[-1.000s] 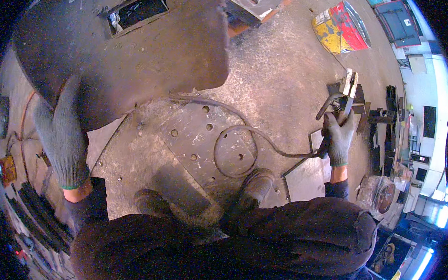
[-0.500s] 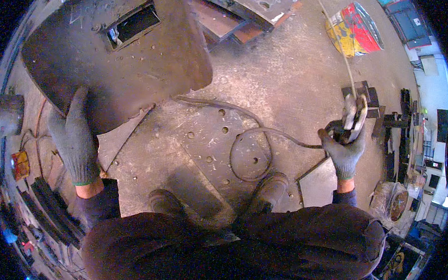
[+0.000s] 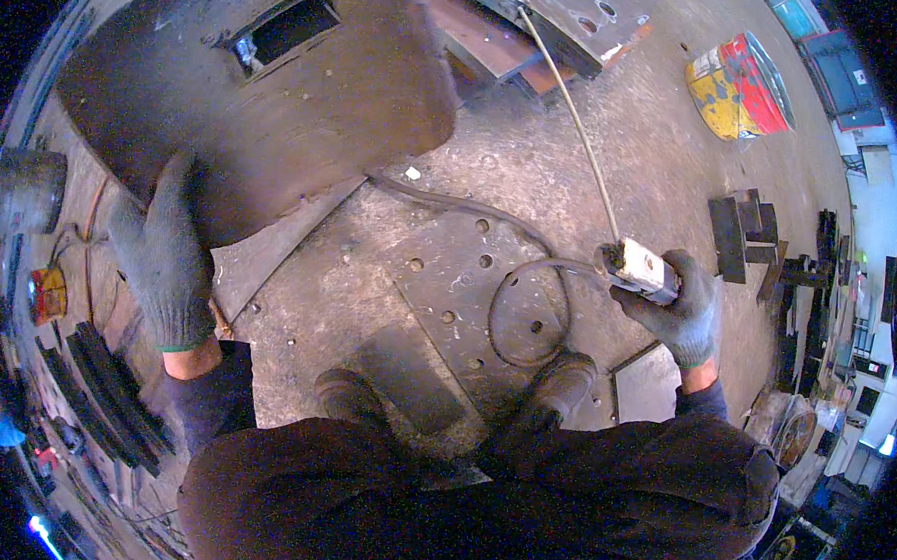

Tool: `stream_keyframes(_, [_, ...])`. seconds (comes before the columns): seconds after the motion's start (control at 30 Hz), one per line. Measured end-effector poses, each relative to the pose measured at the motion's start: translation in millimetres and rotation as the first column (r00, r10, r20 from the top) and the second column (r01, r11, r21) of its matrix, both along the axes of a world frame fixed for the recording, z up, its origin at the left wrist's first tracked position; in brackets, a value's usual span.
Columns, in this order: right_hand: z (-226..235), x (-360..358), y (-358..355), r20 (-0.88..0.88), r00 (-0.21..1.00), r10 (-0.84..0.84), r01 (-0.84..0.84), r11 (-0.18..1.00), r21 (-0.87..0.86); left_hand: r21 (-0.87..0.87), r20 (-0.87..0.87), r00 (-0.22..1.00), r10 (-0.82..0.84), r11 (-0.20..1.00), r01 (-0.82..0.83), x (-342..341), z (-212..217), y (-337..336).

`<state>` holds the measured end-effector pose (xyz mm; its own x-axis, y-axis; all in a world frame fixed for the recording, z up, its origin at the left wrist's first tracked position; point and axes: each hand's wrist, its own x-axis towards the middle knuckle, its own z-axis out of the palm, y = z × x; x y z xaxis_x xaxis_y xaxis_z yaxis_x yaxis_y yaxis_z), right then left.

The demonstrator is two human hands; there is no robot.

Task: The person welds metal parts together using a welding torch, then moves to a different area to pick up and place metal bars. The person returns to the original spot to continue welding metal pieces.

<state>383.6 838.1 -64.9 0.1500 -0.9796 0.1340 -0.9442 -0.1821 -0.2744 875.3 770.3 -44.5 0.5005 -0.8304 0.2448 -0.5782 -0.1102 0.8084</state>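
A brown hand-held welding shield [image 3: 324, 139] with a rectangular window fills the upper left. My gloved left hand [image 3: 164, 253] is closed at its near lower edge, thumb lying over the face; the handle is hidden. In my gloved right hand [image 3: 689, 316] is a welding electrode holder [image 3: 649, 272] with worn whitish jaws. A long thin welding rod [image 3: 574, 110] runs from it up and left, its far end appearing over the edge of a steel assembly [image 3: 550, 29] with holes. Contact there cannot be told. From the holder a dark cable [image 3: 457, 204] loops across the floor.
A holed steel plate [image 3: 449, 270] lies before my boots [image 3: 564, 380]. At the upper right stands a red and yellow bucket [image 3: 727, 97]; flat steel offcuts [image 3: 741, 233] lie nearer. Dark steel strips [image 3: 103, 395] are at the left.
My right hand has turned the electrode holder, swinging the rod from the bucket side leftward to the steel assembly. The shield stays in my left hand; the whole view has shifted slightly.
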Motion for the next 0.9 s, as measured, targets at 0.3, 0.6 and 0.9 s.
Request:
stream_keyframes(0.3, [-6.8,-6.8,-5.5,0.012,0.999,0.039,-0.038,0.996,-0.083,-0.099,-0.188,0.976,-0.110,0.991,0.093,-46.6,19.5,-10.6])
stream_keyframes(0.6, [-4.6,-2.5,-2.9,-0.011,0.998,-0.063,0.063,0.997,0.037,-0.120,-0.122,0.948,-0.295,0.952,0.281,-77.4,27.3,-10.3])
stream_keyframes(0.9, [-9.8,2.2,-4.2,0.076,0.997,-0.003,0.006,0.999,-0.033,-0.119,-0.029,0.936,-0.350,0.931,0.345,-89.8,32.8,-7.3])
